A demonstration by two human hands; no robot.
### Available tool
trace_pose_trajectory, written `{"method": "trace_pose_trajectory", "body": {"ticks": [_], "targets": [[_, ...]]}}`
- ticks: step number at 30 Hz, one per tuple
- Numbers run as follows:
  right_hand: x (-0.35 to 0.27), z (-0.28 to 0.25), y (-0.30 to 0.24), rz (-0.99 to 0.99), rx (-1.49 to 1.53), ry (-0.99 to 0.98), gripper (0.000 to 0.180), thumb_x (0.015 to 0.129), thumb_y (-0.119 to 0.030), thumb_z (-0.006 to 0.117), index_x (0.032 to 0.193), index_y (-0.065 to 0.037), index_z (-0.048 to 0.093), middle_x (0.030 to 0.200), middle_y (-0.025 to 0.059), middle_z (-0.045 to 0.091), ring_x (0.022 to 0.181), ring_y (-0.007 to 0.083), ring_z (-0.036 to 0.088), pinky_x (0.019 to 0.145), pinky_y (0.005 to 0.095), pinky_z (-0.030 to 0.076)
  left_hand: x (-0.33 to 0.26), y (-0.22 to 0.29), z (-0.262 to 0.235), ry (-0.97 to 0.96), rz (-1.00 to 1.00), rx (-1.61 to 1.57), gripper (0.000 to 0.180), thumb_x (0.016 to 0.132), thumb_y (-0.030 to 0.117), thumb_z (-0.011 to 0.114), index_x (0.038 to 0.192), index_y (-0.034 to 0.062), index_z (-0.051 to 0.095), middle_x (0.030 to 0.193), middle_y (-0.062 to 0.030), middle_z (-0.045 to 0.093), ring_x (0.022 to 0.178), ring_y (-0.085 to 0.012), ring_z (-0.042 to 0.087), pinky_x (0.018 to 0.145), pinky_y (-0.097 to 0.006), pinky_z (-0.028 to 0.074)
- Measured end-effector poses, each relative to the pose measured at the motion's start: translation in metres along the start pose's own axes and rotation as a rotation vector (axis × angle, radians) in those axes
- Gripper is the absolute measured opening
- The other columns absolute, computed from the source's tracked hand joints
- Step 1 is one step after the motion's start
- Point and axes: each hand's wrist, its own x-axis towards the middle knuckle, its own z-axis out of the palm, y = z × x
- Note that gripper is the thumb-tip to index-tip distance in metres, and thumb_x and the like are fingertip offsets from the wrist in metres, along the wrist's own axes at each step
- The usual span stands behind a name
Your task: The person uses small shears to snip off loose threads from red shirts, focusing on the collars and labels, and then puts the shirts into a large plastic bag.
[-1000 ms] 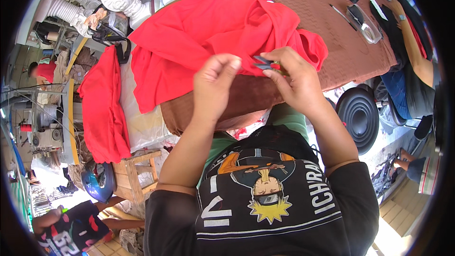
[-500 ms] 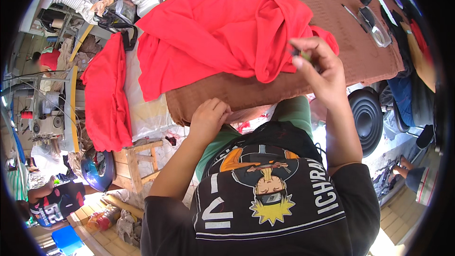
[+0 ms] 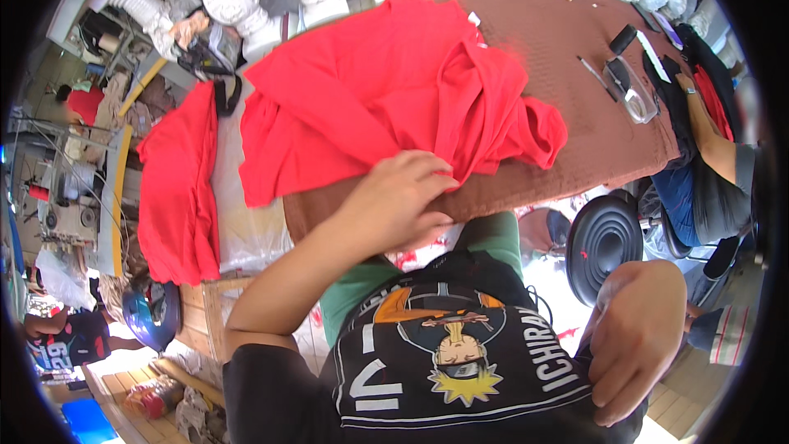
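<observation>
Right hand, raised over the cloth half a second earlier, now hangs low by the hip, fingers loosely curled; whether it holds anything cannot be told. Left hand, previously at the near worktop edge, now lies flat and open on the red garment, clasping nothing. The garment (soft knit, rumpled, folds bunched toward the right) covers the left half of the brown quilted worktop. A second red cloth hangs beyond the left edge; glasses lie near the far right corner.

A small white label sits at the red garment's top edge.
</observation>
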Motion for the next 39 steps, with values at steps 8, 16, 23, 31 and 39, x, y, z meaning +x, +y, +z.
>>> {"method": "trace_pose_trajectory", "body": {"ticks": [8,16,23,31,39], "targets": [[-0.052,-0.063,0.017,0.986,-0.096,0.842,0.014,0.079,-0.013,0.070,0.085,-0.002,0.063,0.069,0.0024,0.063,0.060,0.0104,0.056,0.057,0.0244,0.044,0.139,-0.073,0.045,0.428,-0.333,-0.587,0.044,0.080,0.026,0.068,0.109,-0.0054,0.055,0.110,-0.0185,0.059,0.099,-0.0273,0.058,0.089,-0.037,0.045],[-0.166,-0.066,-0.005,1.223,-0.536,1.215,0.018,0.079,-0.015,0.067,0.089,-0.001,0.064,0.075,0.0035,0.064,0.072,0.0082,0.057,0.066,0.0241,0.044,0.197,-0.080,0.023,0.227,-0.623,-1.649,0.030,0.083,0.024,0.067,0.103,0.0025,0.059,0.099,-0.0080,0.064,0.090,-0.0184,0.063,0.082,-0.032,0.051],[-0.169,-0.034,0.066,0.856,-0.111,1.478,0.044,0.079,-0.015,0.069,0.120,-0.007,0.056,0.076,-0.0034,0.057,0.066,0.0056,0.050,0.059,0.0208,0.040,0.183,-0.027,-0.116,0.324,-0.064,-1.530,0.025,0.089,0.014,0.057,0.107,-0.0023,0.060,0.104,-0.0099,0.064,0.095,-0.0190,0.062,0.087,-0.033,0.049],[-0.125,-0.058,0.091,1.058,-0.994,1.436,0.023,0.073,-0.013,0.072,0.092,-0.005,0.062,0.059,0.0062,0.048,0.054,0.0138,0.045,0.053,0.0290,0.038,0.112,-0.016,-0.228,1.025,0.210,-1.194,0.016,0.088,0.013,0.061,0.101,0.0040,0.060,0.095,-0.0078,0.066,0.082,-0.0111,0.063,0.074,-0.023,0.053],[-0.117,-0.027,0.066,1.277,-0.849,1.332,0.016,0.076,-0.013,0.066,0.090,-0.007,0.067,0.079,0.0145,0.065,0.072,0.0302,0.063,0.067,0.0347,0.048,0.030,-0.074,-0.088,0.668,-0.376,-1.413,0.023,0.085,0.007,0.061,0.107,-0.0008,0.057,0.103,-0.0059,0.063,0.093,-0.0137,0.061,0.085,-0.027,0.049]]}}
